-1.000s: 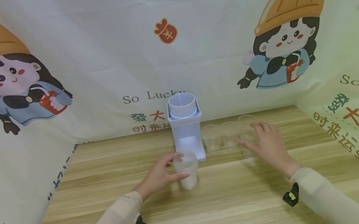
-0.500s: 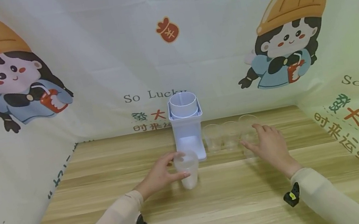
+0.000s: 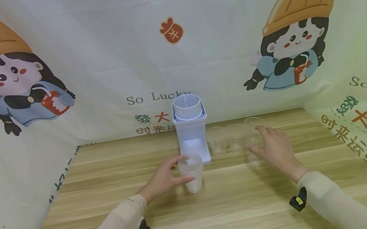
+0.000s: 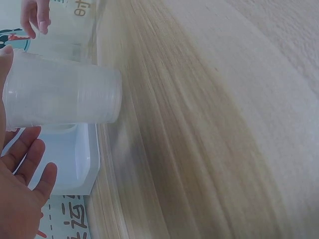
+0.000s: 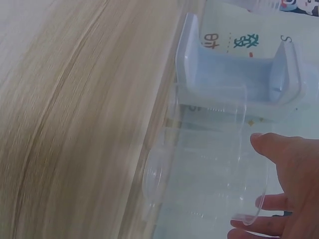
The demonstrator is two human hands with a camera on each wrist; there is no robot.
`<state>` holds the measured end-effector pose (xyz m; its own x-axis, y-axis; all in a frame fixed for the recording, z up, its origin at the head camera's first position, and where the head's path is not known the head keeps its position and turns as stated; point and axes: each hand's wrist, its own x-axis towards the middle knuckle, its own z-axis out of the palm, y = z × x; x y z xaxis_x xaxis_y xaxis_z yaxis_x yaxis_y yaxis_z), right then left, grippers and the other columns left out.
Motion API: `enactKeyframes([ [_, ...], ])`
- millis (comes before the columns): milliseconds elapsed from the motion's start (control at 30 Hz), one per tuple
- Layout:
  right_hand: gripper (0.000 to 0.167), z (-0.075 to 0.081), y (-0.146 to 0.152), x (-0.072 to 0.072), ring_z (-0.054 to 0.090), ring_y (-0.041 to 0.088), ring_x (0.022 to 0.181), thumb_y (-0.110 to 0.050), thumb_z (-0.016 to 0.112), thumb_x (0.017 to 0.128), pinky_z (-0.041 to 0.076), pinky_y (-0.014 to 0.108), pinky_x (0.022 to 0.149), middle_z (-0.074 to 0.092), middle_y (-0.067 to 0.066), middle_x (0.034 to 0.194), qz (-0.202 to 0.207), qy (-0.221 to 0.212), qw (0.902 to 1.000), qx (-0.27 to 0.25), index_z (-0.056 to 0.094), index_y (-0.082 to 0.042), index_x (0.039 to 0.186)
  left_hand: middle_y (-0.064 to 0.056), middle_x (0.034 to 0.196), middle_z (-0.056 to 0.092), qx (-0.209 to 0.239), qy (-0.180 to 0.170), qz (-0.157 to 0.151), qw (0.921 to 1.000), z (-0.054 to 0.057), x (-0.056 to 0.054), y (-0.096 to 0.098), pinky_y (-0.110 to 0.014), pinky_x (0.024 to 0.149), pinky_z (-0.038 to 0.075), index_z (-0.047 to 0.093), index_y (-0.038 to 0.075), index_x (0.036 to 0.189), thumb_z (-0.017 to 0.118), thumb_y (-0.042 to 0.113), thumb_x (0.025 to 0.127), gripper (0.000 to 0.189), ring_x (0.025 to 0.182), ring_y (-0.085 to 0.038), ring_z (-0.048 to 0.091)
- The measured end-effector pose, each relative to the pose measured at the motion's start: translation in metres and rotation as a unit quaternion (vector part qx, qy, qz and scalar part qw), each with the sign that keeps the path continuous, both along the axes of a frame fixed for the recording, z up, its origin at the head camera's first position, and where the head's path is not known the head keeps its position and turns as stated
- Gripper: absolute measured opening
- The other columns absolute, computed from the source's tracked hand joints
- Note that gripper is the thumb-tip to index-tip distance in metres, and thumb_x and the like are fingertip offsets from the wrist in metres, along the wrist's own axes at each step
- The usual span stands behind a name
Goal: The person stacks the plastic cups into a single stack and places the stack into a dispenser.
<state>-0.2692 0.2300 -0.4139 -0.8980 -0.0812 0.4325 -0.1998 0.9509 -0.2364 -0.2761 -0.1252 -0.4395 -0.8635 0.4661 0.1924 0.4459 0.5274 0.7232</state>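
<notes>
In my left hand (image 3: 163, 179) is a stack of nested translucent plastic cups (image 3: 194, 174), upright and gripped near the top between thumb and fingers. The base of the stack is close over the wooden tabletop, in front of the white dispenser (image 3: 191, 133). My right hand (image 3: 275, 147) holds a clear plastic cup (image 5: 204, 174) by its upper part, thumb on one side and fingers round the rim. Two more clear cups, a middle one (image 3: 235, 138) and one (image 3: 217, 141) beside the dispenser, stand in a row to its left.
The dispenser has a round open tube at its top and a recess below. A printed cloth (image 3: 115, 61) hangs behind the wooden table (image 3: 223, 214) and along both sides. Black wrist cameras are strapped at both sleeves.
The base of the cup in my right hand has shifted slightly left. My left hand and its cup stack have stayed nearly still.
</notes>
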Motion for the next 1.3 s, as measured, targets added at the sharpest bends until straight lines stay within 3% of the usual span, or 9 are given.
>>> enactKeyframes([
  [300, 0.071, 0.005, -0.017, 0.004, 0.062, 0.048, 0.11, -0.048, 0.074, 0.084, 0.049, 0.061, 0.094, 0.065, 0.029, 0.123, 0.022, 0.014, 0.9997, 0.001, 0.055, 0.001, 0.132, -0.009, 0.139, 0.059, -0.003, 0.001, 0.0, 1.0, 0.001, 0.0, 0.0, -0.051, 0.106, 0.047, 0.057, 0.013, 0.135, 0.082, 0.037, 0.08, 0.065, 0.125, -0.028, 0.054],
  [767, 0.074, 0.015, -0.045, 0.011, 0.058, 0.043, 0.121, -0.055, 0.07, 0.085, 0.043, 0.059, 0.106, 0.063, 0.022, 0.133, 0.071, -0.002, 0.9975, -0.009, 0.053, -0.003, 0.136, -0.009, 0.137, 0.059, -0.001, 0.006, 0.0, 1.0, 0.001, 0.002, 0.001, -0.052, 0.105, 0.047, 0.058, 0.013, 0.134, 0.083, 0.036, 0.079, 0.064, 0.125, -0.028, 0.053],
  [1067, 0.075, 0.019, -0.068, 0.014, 0.061, 0.041, 0.118, -0.055, 0.073, 0.082, 0.047, 0.058, 0.101, 0.065, 0.019, 0.131, 0.094, -0.004, 0.9956, 0.006, 0.054, -0.007, 0.136, -0.009, 0.139, 0.058, -0.008, 0.002, 0.005, 1.0, 0.002, 0.002, 0.001, -0.052, 0.106, 0.047, 0.058, 0.013, 0.134, 0.083, 0.036, 0.079, 0.065, 0.125, -0.028, 0.053],
  [1300, 0.075, 0.022, -0.082, 0.019, 0.06, 0.038, 0.122, -0.058, 0.071, 0.083, 0.045, 0.057, 0.106, 0.063, 0.016, 0.134, 0.128, -0.014, 0.9916, -0.006, 0.054, -0.009, 0.138, -0.009, 0.137, 0.059, -0.005, 0.004, -0.002, 1.0, 0.005, 0.003, 0.002, -0.052, 0.105, 0.047, 0.058, 0.013, 0.133, 0.083, 0.036, 0.08, 0.064, 0.125, -0.028, 0.054],
])
